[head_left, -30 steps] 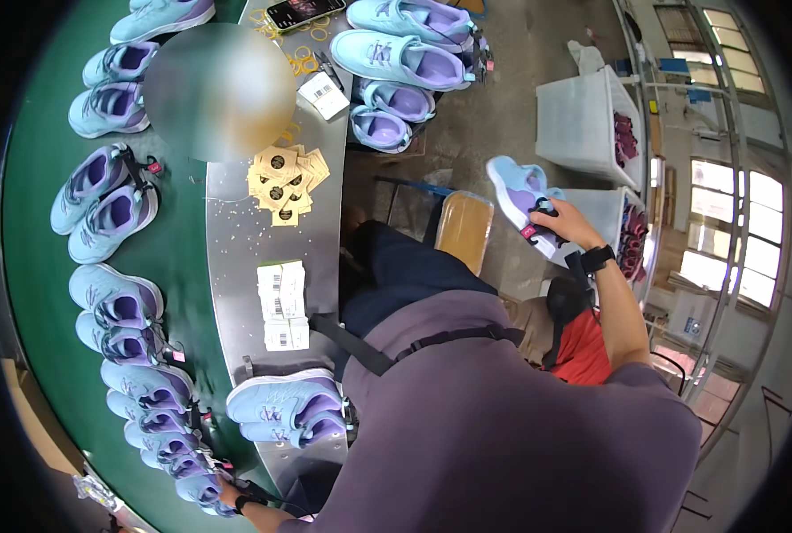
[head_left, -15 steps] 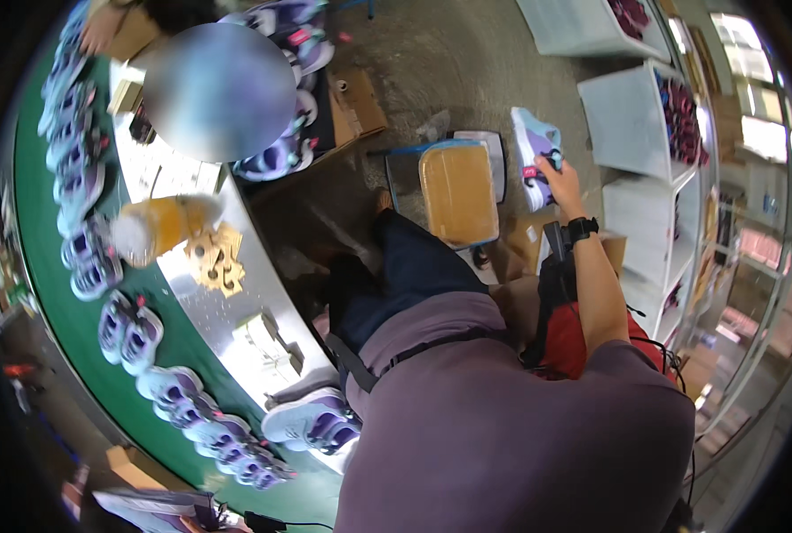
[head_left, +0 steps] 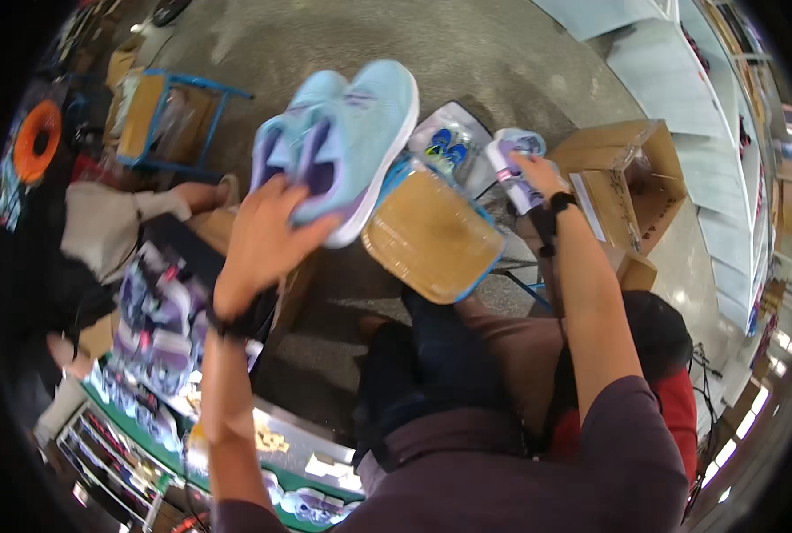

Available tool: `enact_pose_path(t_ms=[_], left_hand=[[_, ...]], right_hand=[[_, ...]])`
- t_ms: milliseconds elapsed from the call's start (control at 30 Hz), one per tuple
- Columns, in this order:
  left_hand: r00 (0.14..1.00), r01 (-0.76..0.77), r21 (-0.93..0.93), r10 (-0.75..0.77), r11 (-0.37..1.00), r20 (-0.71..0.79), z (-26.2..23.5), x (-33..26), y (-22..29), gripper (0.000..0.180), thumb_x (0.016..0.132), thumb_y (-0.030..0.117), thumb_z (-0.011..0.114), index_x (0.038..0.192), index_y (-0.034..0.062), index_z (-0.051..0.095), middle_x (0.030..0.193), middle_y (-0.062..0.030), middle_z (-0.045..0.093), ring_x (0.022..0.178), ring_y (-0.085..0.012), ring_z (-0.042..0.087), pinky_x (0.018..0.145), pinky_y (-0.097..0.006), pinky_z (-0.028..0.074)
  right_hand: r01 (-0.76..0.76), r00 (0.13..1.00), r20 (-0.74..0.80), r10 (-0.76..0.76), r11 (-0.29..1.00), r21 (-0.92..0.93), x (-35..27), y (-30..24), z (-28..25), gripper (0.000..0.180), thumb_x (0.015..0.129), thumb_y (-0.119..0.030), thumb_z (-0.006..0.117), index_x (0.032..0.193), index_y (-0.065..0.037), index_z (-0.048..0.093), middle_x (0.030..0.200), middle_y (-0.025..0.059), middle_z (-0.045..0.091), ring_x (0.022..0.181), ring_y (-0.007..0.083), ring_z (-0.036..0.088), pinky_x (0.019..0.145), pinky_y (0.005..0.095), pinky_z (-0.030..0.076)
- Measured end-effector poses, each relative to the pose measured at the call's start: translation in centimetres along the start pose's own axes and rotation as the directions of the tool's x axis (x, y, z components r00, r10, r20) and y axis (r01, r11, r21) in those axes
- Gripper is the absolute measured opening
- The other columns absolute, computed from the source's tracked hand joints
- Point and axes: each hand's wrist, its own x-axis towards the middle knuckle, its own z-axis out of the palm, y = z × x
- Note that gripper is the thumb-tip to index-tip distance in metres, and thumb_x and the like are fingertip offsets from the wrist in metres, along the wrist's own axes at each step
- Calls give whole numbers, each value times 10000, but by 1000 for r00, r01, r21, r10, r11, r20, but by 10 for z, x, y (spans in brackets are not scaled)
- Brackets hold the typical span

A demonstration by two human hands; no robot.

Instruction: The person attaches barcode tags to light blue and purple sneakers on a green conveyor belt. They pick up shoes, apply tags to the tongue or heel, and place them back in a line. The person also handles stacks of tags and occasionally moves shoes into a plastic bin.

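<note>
Left hand gripped two pale blue shoes, right hand clenched one more shoe; bare floor beyond.

A grey concrete floor spreads toward twelve o'clock, pale shelving curves along two o'clock, open cardboard boxes sit at three, and a green conveyor table runs at seven.

Grey concrete floor under cardboard boxes
</note>
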Motion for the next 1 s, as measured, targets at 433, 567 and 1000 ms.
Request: enact_pose_path(t_ms=[433,567,1000], left_hand=[[825,-459,394,216,797,523,411,310,-76,403,649,498,704,808,128,690,848,-131,627,863,-271,584,770,-403,377],[801,-492,379,236,784,551,469,316,-90,376,634,477,723,796,139,695,834,-106,639,860,-246,589,758,-383,360],[532,-459,125,160,880,831,522,313,-114,270,779,163,528,999,69,651,1112,-199,561,1090,-361,497,869,-454,437]], right_hand=[[112,991,104,-81,938,-329,137,93,127,669,749,-499,638,1159,14,513,1068,246,596,1004,387,572,858,433,448],[72,997,53,-59,952,-296,153,109,148,585,744,-431,674,1133,-21,525,1003,239,614,951,392,585,822,449,458],[227,727,679,-97,968,-106,200,125,196,734,828,-473,573,1388,-72,320,1370,193,402,1259,318,396,1027,361,327]])
